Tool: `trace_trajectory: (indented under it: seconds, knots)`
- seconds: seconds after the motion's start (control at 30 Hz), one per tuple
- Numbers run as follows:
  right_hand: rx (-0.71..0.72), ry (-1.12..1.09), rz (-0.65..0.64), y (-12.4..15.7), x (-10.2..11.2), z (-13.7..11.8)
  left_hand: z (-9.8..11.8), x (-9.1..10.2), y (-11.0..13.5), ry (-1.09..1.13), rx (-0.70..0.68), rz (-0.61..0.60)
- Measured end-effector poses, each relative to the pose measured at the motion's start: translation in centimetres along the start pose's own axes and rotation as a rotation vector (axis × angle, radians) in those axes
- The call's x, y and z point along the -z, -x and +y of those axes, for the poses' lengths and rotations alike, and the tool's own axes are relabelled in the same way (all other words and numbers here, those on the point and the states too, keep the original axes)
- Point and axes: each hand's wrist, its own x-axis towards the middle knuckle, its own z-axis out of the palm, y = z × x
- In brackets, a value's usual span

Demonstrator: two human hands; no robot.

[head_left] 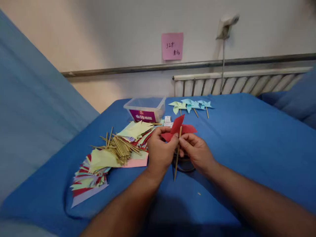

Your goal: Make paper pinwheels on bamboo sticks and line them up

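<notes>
Between my two hands is a red paper pinwheel (177,125), with a thin wooden stick (176,161) upright against it and its lower end hanging free. My left hand (161,149) is closed on the pinwheel, its thumb pressed to the stick near the top. From the other side, my right hand (196,151) pinches at the stick and the red paper with thumb and fingers; whether a small fastener is there is hidden. Just left of my hands lie a pile of wooden sticks (120,148) and stacks of cut coloured paper (134,130).
Behind the paper stands a clear plastic box (145,103) with a purple label. Finished pinwheels (191,104), green and blue, lie at the back of the blue-covered table (259,154). Small white boxes (168,119) sit behind my hands. A dark round object (185,166) is partly hidden beneath them.
</notes>
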Motion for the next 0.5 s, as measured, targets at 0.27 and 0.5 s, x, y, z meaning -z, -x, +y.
trace_trajectory:
  seconds: [0.27, 0.5]
  knots:
    - [0.010, 0.023, 0.012, 0.07, -0.07, 0.10, -0.64, -0.08, -0.01, 0.078, -0.058, 0.030]
    - [0.000, 0.045, 0.035, 0.02, -0.32, 0.01, -0.18, 0.08, 0.01, 0.123, -0.064, 0.026]
